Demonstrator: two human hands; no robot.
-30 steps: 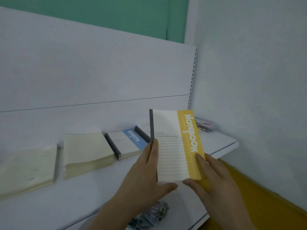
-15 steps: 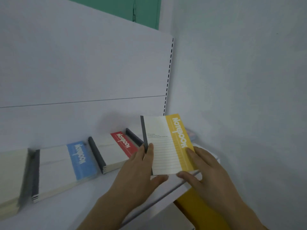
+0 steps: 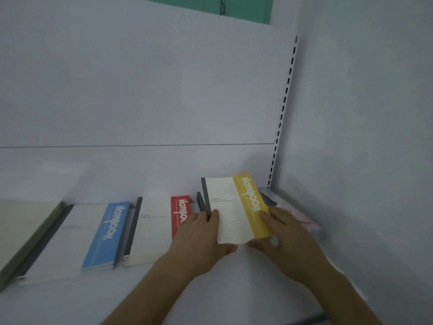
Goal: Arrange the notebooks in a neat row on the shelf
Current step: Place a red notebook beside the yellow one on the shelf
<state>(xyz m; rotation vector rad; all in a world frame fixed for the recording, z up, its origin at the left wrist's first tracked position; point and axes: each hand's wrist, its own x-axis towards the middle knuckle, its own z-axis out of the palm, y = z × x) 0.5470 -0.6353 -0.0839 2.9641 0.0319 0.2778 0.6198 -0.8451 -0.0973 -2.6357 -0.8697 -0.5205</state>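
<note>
Notebooks lie flat in a row on the white shelf (image 3: 234,289). To the left of the left hand (image 3: 199,235) is the red notebook (image 3: 180,214), partly covered by this hand, and further left the blue notebook (image 3: 107,233). Beyond that lie a pale stack (image 3: 25,221) and a dark-edged one, both blurred. These look already placed, though I judge the spacing is not yet even.

One book is not yet set down: the yellow notebook (image 3: 236,207), held tilted between both hands, just right of the red one. The left hand grips its dark spine edge, thumb under the lower edge and fingers curled at the side. The right hand (image 3: 285,238) holds the yellow side, fingers resting on the cover and thumb under the bottom corner. Behind the right hand, in the corner, lies something pinkish (image 3: 295,212), too blurred to name.

What remains, I think, is to lay this notebook down beside the red one and straighten the row.
</note>
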